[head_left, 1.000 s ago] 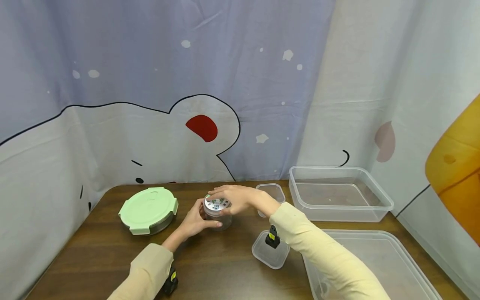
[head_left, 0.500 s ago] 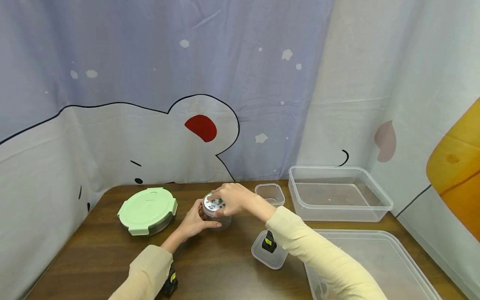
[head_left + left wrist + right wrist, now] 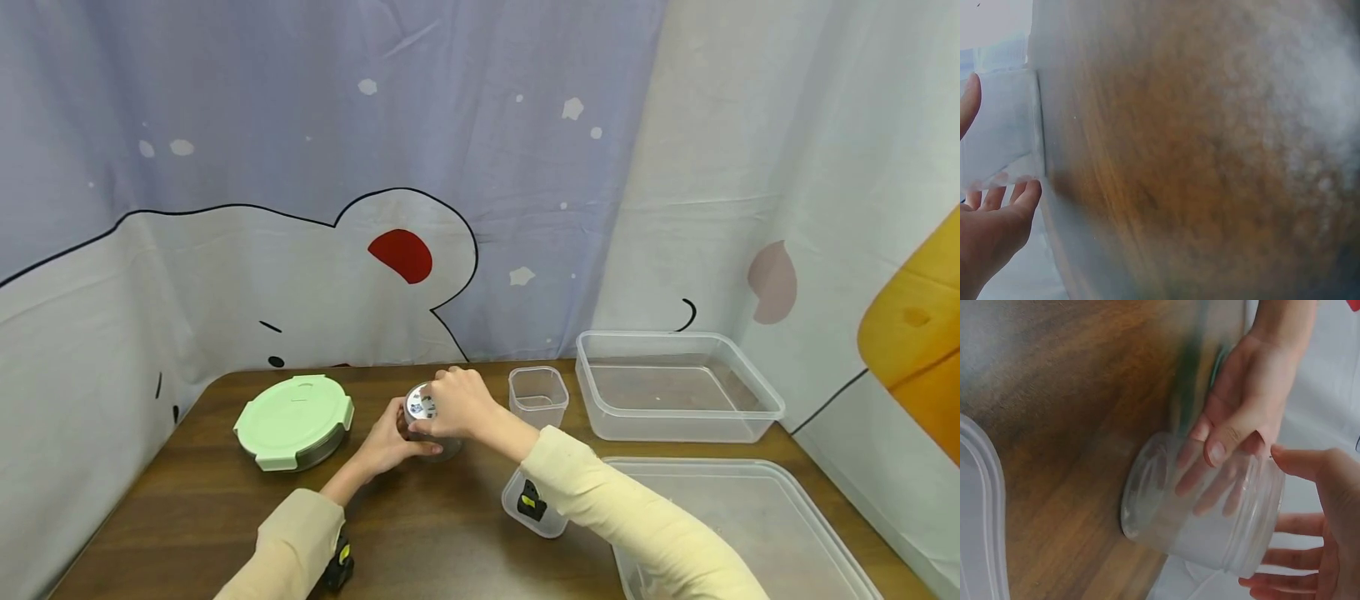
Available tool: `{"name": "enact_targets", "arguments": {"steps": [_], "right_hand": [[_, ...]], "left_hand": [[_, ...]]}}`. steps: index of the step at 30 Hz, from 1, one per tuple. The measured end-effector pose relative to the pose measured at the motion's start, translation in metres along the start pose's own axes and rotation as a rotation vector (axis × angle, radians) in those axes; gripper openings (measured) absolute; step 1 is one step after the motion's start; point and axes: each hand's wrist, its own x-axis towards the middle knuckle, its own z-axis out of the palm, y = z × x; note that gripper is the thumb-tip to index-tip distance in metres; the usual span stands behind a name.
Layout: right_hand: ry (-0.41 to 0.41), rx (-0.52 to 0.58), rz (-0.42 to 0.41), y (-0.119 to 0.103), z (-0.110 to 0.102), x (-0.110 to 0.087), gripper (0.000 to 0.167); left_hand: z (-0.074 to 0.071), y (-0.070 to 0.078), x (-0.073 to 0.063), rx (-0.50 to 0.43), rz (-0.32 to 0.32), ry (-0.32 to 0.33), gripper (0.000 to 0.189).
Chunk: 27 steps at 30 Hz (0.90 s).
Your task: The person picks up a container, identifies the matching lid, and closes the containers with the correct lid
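A person's two hands meet on a see-through jar [image 3: 1188,515] near the back middle of a brown wooden table [image 3: 450,533]. The left hand [image 3: 386,442] holds the jar's side, its thumb across the near wall and its fingers wrapped round the far wall, a little apart and visible through the plastic. The right hand [image 3: 465,404] comes from above, gripping the rim of the patterned jar lid [image 3: 420,402] between the thumb on one side and spaced fingers on the other. The jar lid sits on top of the jar; whether the jar's base rests fully flat, I cannot tell. To the left, a gap of wood separates the left hand from a round bowl [image 3: 292,421] with a pale green cover, set near the table's left edge. To the right, behind the right forearm, is a small tub [image 3: 538,414], and just beside it a big tub [image 3: 682,427] in the back right corner. Nearer the person, the right sleeve [image 3: 630,508] crosses over part of a small lid [image 3: 551,525] and a big lid [image 3: 750,517], which lies by the right edge and runs out of view at the bottom. The widest stretch of wood lies in front of the jar, between the two sleeves. A printed curtain [image 3: 300,100] rises along the back edge, behind the hands.
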Motion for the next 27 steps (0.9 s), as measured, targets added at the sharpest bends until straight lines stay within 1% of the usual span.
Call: {"name": "enact_targets", "arguments": {"steps": [3,6,9,11,13,14,15,17,19,21,23,27], "right_hand": [[0.035,-0.016,0.048,-0.004,0.002,-0.002,0.052],[0.048,-0.031,0.095,-0.008,0.003,-0.003,0.058],[0.04,-0.046,0.103,-0.008,0.003,-0.001,0.065],[0.026,-0.023,0.063,-0.004,0.002,0.002,0.067],[-0.005,0.041,-0.012,0.003,0.0,0.005,0.064],[-0.032,0.087,-0.061,0.007,-0.002,0.008,0.062],[-0.068,0.14,-0.111,0.012,-0.003,0.01,0.058],[-0.163,0.233,-0.207,0.021,-0.006,0.014,0.054],[-0.264,0.31,-0.275,0.028,-0.008,0.016,0.053],[-0.345,0.355,-0.317,0.034,-0.01,0.018,0.053],[-0.394,0.383,-0.343,0.036,-0.011,0.018,0.056],[-0.436,0.386,-0.361,0.037,-0.01,0.017,0.06]], "left_hand": [[-0.001,0.001,-0.001,0.011,0.002,-0.001,0.083],[-0.001,0.002,-0.002,0.029,-0.003,0.0,0.083],[-0.002,0.002,-0.002,0.052,0.0,0.003,0.083],[-0.002,0.002,-0.002,0.065,0.0,0.008,0.082],[-0.002,0.002,-0.002,0.071,0.0,0.004,0.081],[-0.002,0.002,-0.002,0.065,0.002,-0.002,0.08],[-0.002,0.002,-0.002,0.053,-0.001,-0.01,0.08],[-0.002,0.002,-0.002,0.031,0.003,-0.024,0.08],[-0.002,0.003,-0.002,0.004,0.007,-0.034,0.083],[-0.002,0.003,-0.002,-0.008,0.007,-0.039,0.085],[-0.002,0.004,-0.002,-0.001,0.01,-0.04,0.087],[-0.004,0.004,-0.003,0.009,0.021,-0.047,0.087]]}}
